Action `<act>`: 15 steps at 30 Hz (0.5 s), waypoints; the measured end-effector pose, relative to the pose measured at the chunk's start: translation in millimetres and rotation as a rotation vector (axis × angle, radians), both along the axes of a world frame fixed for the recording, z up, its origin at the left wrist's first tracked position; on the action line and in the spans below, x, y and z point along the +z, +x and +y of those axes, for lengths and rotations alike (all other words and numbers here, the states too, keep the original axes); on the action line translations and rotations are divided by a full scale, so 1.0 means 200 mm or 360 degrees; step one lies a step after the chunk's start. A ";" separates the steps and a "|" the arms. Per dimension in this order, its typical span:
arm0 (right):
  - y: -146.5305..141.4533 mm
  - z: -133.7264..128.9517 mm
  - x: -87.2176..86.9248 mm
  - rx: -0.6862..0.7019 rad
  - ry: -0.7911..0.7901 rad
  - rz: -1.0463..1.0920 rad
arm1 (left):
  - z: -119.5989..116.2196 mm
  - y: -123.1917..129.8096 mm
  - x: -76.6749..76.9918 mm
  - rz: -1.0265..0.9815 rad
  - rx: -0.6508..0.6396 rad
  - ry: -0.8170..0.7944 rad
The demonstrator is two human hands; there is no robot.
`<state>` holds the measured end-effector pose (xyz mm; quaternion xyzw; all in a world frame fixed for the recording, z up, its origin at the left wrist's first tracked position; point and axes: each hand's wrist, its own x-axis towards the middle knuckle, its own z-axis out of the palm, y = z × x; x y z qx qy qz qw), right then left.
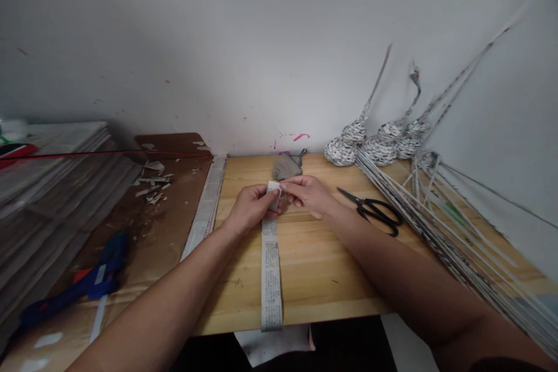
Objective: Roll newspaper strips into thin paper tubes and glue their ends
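A long newspaper strip point(271, 273) runs from the table's front edge up to both hands. Its far end is lifted off the wood and held between them. My left hand point(253, 206) has its thumb on top of the strip, fingers curled beneath. At the strip's top right corner, my right hand point(307, 193) pinches the paper edge between thumb and fingertips. Just beyond the hands lies a small grey cloth point(288, 166) with a loop. Black-handled scissors point(377, 209) rest to the right of my right hand.
Woven paper gourd shapes point(341, 151) stand at the back right, beside a bundle of thin paper rods point(418, 232). A stack of folded newspaper strips point(207, 203) lies at left. Further left are cardboard point(174, 215), paper scraps point(154, 183), a blue glue gun point(104, 270) and stacked newspapers point(65, 186).
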<state>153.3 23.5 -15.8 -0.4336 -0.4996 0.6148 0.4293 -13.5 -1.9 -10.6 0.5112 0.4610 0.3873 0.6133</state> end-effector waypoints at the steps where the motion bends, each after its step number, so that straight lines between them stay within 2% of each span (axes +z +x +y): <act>1: 0.00 0.00 0.00 0.0004 -0.0010 0.0010 | 0.00 0.00 0.00 -0.0003 0.0002 0.0002; 6: 0.00 -0.01 0.01 0.0022 -0.0021 0.0047 | 0.00 0.00 0.00 0.0009 -0.0001 0.0011; 15: -0.02 -0.02 0.01 -0.0098 -0.0090 0.0124 | 0.00 0.01 -0.02 0.0009 -0.0027 -0.0007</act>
